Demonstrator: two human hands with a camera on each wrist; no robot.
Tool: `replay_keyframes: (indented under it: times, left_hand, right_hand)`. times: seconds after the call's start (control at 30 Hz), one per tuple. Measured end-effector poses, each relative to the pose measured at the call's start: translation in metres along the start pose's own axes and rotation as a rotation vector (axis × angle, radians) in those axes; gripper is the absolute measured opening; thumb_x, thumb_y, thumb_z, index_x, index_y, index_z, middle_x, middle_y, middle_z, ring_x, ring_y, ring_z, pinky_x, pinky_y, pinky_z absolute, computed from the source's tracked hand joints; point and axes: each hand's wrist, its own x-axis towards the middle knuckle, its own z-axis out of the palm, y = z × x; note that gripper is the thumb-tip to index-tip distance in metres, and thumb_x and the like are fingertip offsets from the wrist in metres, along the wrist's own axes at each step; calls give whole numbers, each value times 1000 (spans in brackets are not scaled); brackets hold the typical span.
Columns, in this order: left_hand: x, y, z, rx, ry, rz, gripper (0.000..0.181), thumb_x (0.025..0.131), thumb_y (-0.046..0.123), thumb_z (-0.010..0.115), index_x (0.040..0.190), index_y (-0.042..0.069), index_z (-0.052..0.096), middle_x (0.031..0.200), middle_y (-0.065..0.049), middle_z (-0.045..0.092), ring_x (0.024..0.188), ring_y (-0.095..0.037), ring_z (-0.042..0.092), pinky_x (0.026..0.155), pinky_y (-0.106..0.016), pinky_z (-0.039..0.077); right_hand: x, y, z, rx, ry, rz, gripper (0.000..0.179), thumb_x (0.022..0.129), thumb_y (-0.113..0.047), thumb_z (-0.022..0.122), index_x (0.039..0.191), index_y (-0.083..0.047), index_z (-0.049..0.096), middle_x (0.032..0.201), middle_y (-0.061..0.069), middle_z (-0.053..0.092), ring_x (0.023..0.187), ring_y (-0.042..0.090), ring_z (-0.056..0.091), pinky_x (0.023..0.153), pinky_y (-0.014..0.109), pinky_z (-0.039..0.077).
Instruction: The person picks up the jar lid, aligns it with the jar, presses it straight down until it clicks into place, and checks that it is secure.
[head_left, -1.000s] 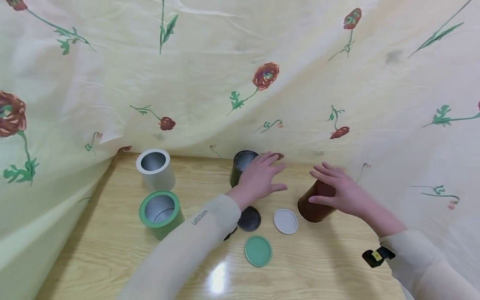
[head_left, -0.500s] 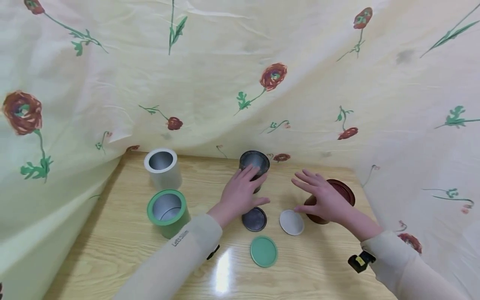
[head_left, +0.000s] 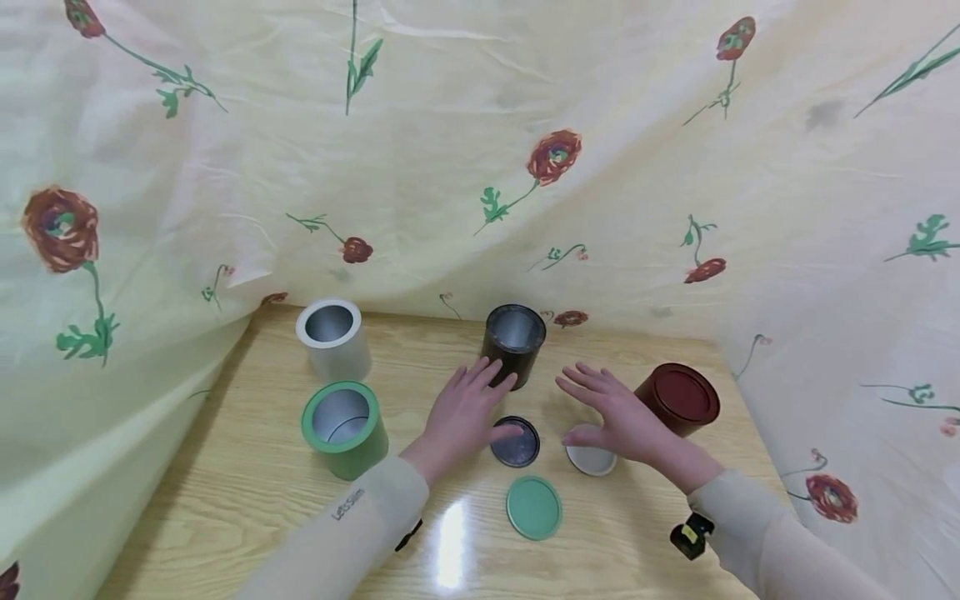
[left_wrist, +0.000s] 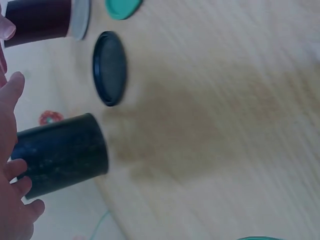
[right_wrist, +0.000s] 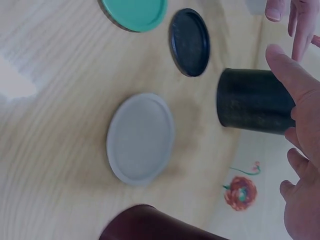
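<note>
My left hand (head_left: 461, 417) hovers with spread fingers in front of the black canister (head_left: 513, 343), which stands upright with its mouth uncovered. Below its thumb lies a round black lid (head_left: 517, 450). My right hand (head_left: 618, 421), fingers also spread and nothing held, is left of the dark red canister (head_left: 678, 400), whose top is covered by a dark red lid (head_left: 686, 395). The thumb overlaps a white lid (head_left: 592, 462) in the head view; the right wrist view shows this white lid (right_wrist: 141, 139) whole on the table. Nearer me lies a green lid (head_left: 534, 508).
On the left of the wooden table (head_left: 247, 483), a white canister (head_left: 337, 354) stands behind a green canister (head_left: 352, 454), both uncovered. A flowered cloth (head_left: 420, 167) hangs along the back and both sides. My sleeves carry small dark wrist devices (head_left: 692, 535).
Both hands have drawn back toward me and leftward, the right one off the dark red canister and the left one off the black canister. The head view has turned slightly left.
</note>
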Motion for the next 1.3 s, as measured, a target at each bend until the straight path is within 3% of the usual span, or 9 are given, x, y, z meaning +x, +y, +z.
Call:
replay_keyframes:
  times: [0.63,1.0,1.3]
  left_hand:
    - [-18,-15,47,-88,-94,-15,93,91,75,68,164,22,46,173,-10,36,161,-32,30,130,-54,27]
    - [-24,-21,63,-108,-159,-16,96,91,75,68,167,23,41,175,-10,30,163,-31,24,133,-53,20]
    - [-28,-24,75,-86,-167,-18,98,89,79,67,166,23,43,174,-8,32,163,-29,25,132,-53,20]
  right_hand:
    - [7,9,52,9,13,-19,89,79,-32,96,152,0,57,157,26,52,149,52,42,119,76,29]
    - [8,16,77,13,-12,4,87,79,-35,96,150,2,59,158,28,50,150,53,40,118,78,29]
    - [9,20,88,4,-67,40,86,83,-41,93,152,-2,59,163,25,46,155,49,35,122,76,25]
